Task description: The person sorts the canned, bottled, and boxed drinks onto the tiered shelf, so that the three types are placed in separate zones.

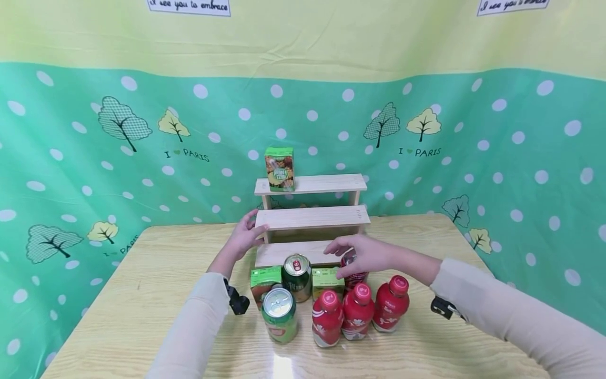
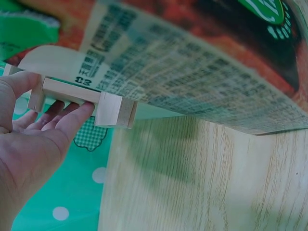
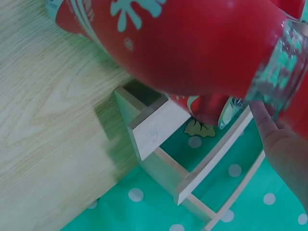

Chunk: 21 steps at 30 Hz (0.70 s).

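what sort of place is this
Probably an indoor tabletop set up as a small staged display: a printed cloth hangs behind the table, and a little stepped shelf stands on it with bottles and cans in front.

Left arm (image 1: 191, 326), right arm (image 1: 502, 302) extended forward; left hand (image 1: 242, 236) held with thumb (image 2: 19, 83) spread; right hand (image 1: 362, 253) arched, turned downward.
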Motion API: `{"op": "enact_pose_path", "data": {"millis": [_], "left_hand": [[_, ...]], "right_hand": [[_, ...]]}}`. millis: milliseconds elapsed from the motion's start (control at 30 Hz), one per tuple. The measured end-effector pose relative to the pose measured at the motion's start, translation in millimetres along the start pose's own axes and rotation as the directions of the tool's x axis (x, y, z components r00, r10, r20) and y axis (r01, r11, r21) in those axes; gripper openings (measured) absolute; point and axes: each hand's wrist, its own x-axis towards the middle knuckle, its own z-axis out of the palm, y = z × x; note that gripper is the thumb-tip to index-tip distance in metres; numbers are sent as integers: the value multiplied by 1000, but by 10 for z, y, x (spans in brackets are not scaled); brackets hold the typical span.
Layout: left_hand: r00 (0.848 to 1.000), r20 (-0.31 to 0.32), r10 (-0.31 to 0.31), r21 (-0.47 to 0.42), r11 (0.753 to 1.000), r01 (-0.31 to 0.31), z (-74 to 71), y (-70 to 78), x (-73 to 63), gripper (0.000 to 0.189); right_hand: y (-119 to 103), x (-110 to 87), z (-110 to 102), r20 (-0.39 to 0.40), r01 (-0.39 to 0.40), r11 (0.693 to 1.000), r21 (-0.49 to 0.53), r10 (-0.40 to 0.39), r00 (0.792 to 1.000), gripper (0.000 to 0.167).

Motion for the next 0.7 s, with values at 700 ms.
{"op": "enact_pose_path", "data": {"millis": [700], "left_hand": [[1000,-5,-7,2,1000,7,-4,5,1,70]], "right_hand": [[-1,144,121,56,53,994,-94,-48,997,48]]}}
